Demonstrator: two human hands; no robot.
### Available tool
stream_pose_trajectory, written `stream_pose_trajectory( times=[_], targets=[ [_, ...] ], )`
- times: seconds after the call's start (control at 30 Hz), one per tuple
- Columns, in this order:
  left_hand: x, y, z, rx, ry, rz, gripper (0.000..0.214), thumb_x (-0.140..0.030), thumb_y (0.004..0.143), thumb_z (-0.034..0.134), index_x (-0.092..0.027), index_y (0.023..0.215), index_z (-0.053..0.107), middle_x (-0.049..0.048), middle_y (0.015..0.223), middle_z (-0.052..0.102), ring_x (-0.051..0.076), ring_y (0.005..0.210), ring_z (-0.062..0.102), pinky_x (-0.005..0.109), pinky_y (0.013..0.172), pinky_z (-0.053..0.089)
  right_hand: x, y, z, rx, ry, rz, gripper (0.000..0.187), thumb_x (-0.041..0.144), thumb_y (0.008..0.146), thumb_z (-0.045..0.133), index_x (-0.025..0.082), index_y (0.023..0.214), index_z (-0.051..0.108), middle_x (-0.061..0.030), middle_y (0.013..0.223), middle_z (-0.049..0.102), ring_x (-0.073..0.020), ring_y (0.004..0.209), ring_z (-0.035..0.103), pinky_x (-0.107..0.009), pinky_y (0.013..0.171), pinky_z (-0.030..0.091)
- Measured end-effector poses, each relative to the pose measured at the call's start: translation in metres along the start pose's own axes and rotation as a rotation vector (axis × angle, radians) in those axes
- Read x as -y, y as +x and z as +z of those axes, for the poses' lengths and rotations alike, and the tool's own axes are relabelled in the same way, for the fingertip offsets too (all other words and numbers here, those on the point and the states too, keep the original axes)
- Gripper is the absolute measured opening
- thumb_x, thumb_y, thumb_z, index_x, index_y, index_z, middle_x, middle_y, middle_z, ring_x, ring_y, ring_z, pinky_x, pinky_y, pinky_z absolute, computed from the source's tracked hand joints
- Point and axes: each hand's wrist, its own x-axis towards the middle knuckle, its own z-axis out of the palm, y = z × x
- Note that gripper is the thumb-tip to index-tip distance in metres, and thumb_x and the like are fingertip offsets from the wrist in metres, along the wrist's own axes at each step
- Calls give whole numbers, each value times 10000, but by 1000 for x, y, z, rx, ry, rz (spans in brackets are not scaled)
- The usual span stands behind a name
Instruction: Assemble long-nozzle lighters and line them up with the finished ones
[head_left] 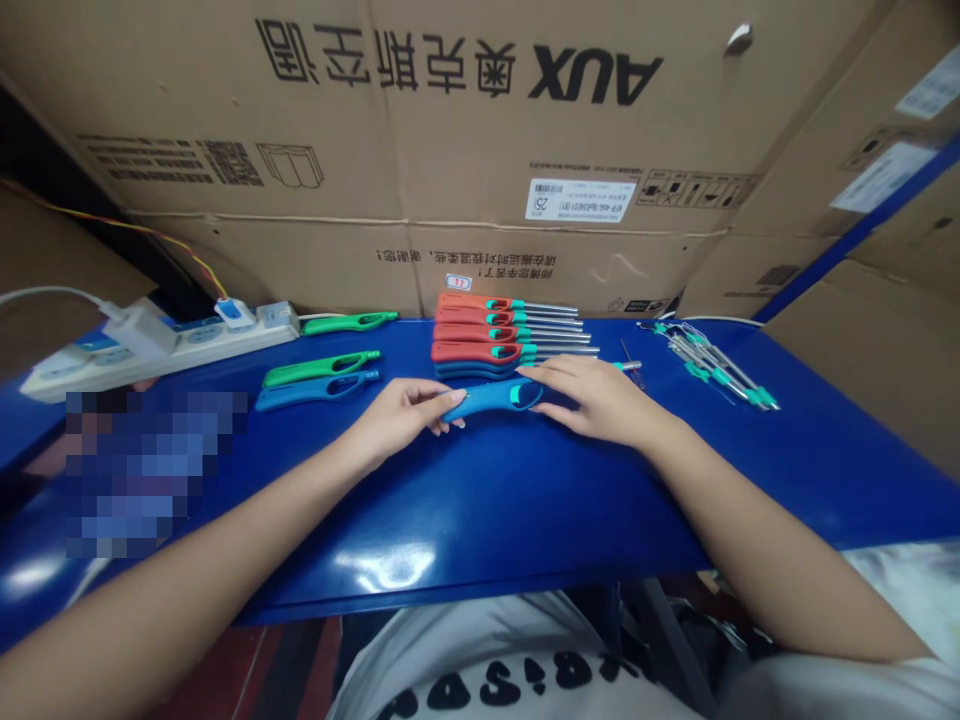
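Blue plastic lighter handle [489,400] stretches between a person's left hand [405,412], pinching its butt, and right hand [600,398], clasping its trigger end, in front of stacked lighters [472,352] above a table [480,500].

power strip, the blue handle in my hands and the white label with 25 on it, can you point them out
power strip [191,345]: head view, middle of its white casing
blue handle [489,398]: head view, middle of its body
white label [581,201]: head view, its printed middle
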Motion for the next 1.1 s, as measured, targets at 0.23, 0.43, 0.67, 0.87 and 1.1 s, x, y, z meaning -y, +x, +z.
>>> stream_pose_trajectory(
  times=[0.23, 0.43, 0.67, 0.87, 1.1],
  targets=[
    [-6, -10, 13, -108, 113, 88, 508, -590, 1000, 452, -160, 934, 714, 44, 750, 711, 156, 603, 638, 279, 601, 541, 2, 0, 0, -17, -9, -40, 359, 329, 1051, 459, 147, 1246, 699, -164, 1126, 765, -270, 1019, 720, -409, 880, 558],
    [-8, -21, 12, 24, 645, 506, 394, -466, 1031, 513, -163, 1223, 677, 100, 1094, 737, 235, 977, 713, 343, 906, 565, 15, 2, 2, -48, -8, -72, 334, 316, 1059, 442, 154, 1146, 721, -124, 1010, 782, -232, 894, 721, -353, 785, 540],
    [-1, -12, 1, 30, 827, 467, 388, -440, 1060, 437, -167, 1213, 666, 119, 1116, 732, 260, 1006, 716, 387, 907, 579, 15, 5, -3, 54, -66, 36, 407, 425, 1025, 544, 181, 1329, 659, -133, 1178, 751, -279, 1070, 682, -407, 908, 516],
    [3, -5, -11, 5, 862, 441, 413, -477, 1053, 422, -173, 1177, 672, 121, 1099, 729, 272, 1001, 718, 384, 886, 582, -17, -7, -18, 135, -203, 221, 276, 301, 934, 680, 155, 1166, 712, -140, 1146, 751, -334, 1096, 660, -457, 890, 482],
    [1, -5, -14, 10, 884, 465, 456, -483, 1061, 391, -149, 1217, 660, 140, 1108, 717, 287, 1018, 708, 408, 893, 582, -32, -12, -24, 161, -116, 186, 141, 275, 960, 638, 177, 963, 739, -100, 942, 755, -276, 927, 667, -413, 855, 459]
  ],
)
